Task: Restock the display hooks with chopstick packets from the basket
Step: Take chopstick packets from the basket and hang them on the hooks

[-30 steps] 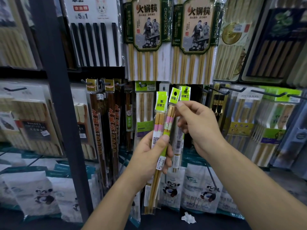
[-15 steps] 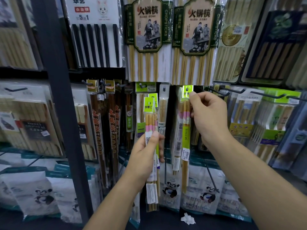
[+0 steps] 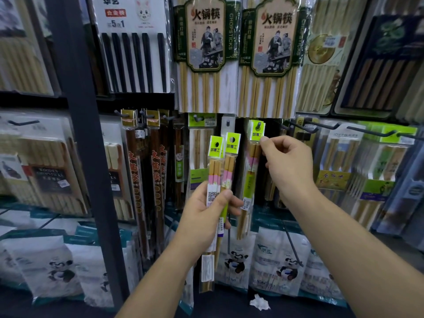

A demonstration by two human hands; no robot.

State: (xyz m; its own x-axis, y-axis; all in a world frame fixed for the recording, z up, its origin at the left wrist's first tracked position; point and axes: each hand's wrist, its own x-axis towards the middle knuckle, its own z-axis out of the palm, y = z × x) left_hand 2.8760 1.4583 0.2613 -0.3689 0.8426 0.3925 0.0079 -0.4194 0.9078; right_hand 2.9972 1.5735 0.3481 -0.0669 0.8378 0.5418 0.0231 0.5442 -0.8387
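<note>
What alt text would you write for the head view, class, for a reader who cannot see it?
The left hand grips two green-topped chopstick packets before a shop display, while the right hand pinches a matching packet hung on a hook.

Dim, seemingly soft-edged, wide-angle warp

A dark metal upright (image 3: 76,134) stands before a dim display wall (image 3: 27,94), panda-printed bags (image 3: 284,265) along its bottom.
</note>
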